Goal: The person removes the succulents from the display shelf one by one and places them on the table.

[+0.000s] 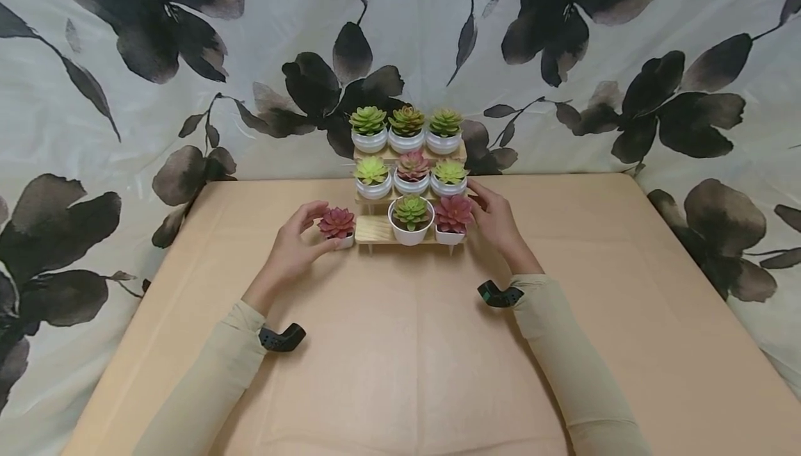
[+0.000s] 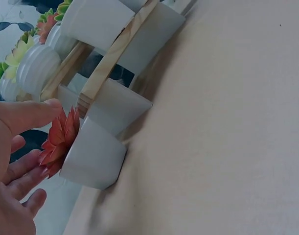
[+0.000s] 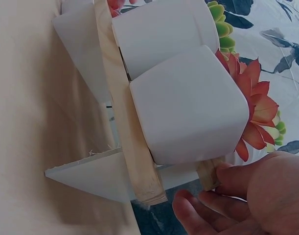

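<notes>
A tiered wooden plant stand [image 1: 374, 231] on white supports bears several potted succulents. At its left end, close to the table, is a white pot with a red succulent [image 1: 336, 224]. My left hand [image 1: 294, 237] curves round that plant, thumb on one side and fingertips at the leaves on the other; the white pot [image 2: 93, 155] shows below them. My right hand [image 1: 497, 223] is at the stand's right side, where thumb and forefinger pinch the end of a wooden slat [image 3: 208, 175]. Beside it on the front tier stands another red succulent [image 1: 453, 214].
A green succulent [image 1: 410, 213] stands mid-front tier, with bare wood to its left. Two upper tiers hold more pots, including a pink succulent [image 1: 413, 165]. A tan-covered table [image 1: 413, 345] lies before the stand; a flower-patterned cloth [image 1: 413, 18] hangs behind.
</notes>
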Available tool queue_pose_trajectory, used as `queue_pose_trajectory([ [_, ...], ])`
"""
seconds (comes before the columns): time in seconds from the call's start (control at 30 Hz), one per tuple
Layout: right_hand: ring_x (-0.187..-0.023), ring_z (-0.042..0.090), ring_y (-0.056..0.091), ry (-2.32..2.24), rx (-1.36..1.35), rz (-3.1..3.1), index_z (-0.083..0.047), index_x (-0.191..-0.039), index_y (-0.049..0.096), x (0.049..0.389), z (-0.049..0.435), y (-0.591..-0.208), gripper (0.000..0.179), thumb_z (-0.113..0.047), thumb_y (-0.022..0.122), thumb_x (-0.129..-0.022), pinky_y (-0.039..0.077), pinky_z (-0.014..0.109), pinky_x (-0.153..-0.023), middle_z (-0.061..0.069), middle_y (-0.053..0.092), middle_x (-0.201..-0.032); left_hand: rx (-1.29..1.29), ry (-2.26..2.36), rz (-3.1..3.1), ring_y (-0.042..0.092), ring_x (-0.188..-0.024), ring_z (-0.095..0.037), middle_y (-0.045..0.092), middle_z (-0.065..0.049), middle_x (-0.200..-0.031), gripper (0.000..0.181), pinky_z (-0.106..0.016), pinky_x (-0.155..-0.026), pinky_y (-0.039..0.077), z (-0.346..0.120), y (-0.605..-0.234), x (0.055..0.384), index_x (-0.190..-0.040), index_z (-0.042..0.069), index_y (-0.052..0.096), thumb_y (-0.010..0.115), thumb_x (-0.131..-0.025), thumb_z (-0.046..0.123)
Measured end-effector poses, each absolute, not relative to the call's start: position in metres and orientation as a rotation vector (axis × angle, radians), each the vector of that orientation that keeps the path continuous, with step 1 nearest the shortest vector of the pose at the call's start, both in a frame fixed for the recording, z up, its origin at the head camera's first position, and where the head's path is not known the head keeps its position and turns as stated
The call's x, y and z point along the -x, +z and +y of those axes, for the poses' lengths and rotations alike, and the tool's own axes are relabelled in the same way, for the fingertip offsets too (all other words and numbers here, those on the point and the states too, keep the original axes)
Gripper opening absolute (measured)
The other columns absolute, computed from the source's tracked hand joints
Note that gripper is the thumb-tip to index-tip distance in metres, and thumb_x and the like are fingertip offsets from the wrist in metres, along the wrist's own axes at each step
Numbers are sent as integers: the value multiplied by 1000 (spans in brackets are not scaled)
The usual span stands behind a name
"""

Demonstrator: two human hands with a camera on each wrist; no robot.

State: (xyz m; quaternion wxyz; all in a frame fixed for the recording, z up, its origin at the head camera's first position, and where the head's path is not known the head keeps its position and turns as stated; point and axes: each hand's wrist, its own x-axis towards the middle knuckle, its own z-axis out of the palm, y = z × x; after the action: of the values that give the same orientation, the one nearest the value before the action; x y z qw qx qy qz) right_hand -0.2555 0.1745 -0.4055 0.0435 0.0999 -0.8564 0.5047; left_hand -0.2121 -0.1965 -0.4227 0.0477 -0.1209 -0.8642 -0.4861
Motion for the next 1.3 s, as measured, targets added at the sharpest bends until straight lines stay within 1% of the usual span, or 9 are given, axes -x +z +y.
queue_pose_trajectory([
  [0.23,-125,36,56,1544,-297,-2605,-8,-146,42,256,173,-404,48,0,48,-98,49,45,-104,15,44,-149,401,-1509,-2556,45,-133,-25,54,-9,-138,65,-46,-118,33,-194,-420,211,-138,13,47,79,-82,21],
  [0.47,-124,36,56,1553,-300,-2598,-6,-145,43,255,173,-406,48,1,48,-98,50,45,-103,16,44,-149,460,-1534,-2505,49,-128,-36,56,-24,-131,59,-52,-115,35,-177,-391,192,-132,-2,49,76,-81,5],
  [0.6,-125,36,56,1551,-297,-2602,-6,-145,43,254,173,-406,48,0,48,-98,49,45,-104,16,44,-149,519,-1565,-2471,53,-122,-41,58,-28,-126,59,-55,-110,38,-173,-391,192,-130,-5,49,77,-79,0],
  [0.7,-125,36,55,1554,-297,-2605,-6,-145,42,254,173,-405,48,0,48,-98,49,45,-104,16,44,-149,551,-1606,-2448,54,-121,-41,59,-27,-126,60,-56,-108,39,-172,-399,198,-131,-5,48,76,-78,-3],
  [0.8,-126,36,55,1557,-293,-2605,-7,-146,42,254,172,-405,48,-1,49,-98,49,45,-104,15,43,-150,571,-1637,-2431,56,-120,-38,60,-24,-126,62,-55,-105,42,-172,-407,203,-133,-1,48,77,-78,-2],
  [0.9,-126,35,55,1557,-284,-2606,-8,-146,42,254,172,-404,48,-1,49,-99,49,45,-104,15,43,-150,596,-1666,-2415,59,-117,-35,61,-22,-125,63,-50,-100,48,-170,-412,206,-133,1,49,79,-78,3],
  [1.03,-126,36,55,1564,-283,-2602,-8,-146,42,254,173,-405,48,0,49,-98,49,45,-104,15,43,-150,621,-1691,-2414,61,-114,-34,60,-22,-125,63,-45,-96,53,-166,-413,208,-133,1,48,79,-79,7],
  [1.2,-126,36,55,1560,-284,-2607,-8,-146,43,255,173,-406,48,-1,49,-98,48,45,-105,14,44,-150,605,-1733,-2435,57,-120,-33,59,-18,-129,64,-46,-101,51,-160,-413,207,-134,1,48,80,-79,10],
  [1.3,-126,35,55,1556,-282,-2612,-8,-146,43,255,173,-405,48,0,49,-98,48,45,-105,14,44,-150,574,-1766,-2450,54,-124,-32,58,-16,-132,64,-48,-104,48,-155,-412,207,-134,4,49,80,-79,11],
])
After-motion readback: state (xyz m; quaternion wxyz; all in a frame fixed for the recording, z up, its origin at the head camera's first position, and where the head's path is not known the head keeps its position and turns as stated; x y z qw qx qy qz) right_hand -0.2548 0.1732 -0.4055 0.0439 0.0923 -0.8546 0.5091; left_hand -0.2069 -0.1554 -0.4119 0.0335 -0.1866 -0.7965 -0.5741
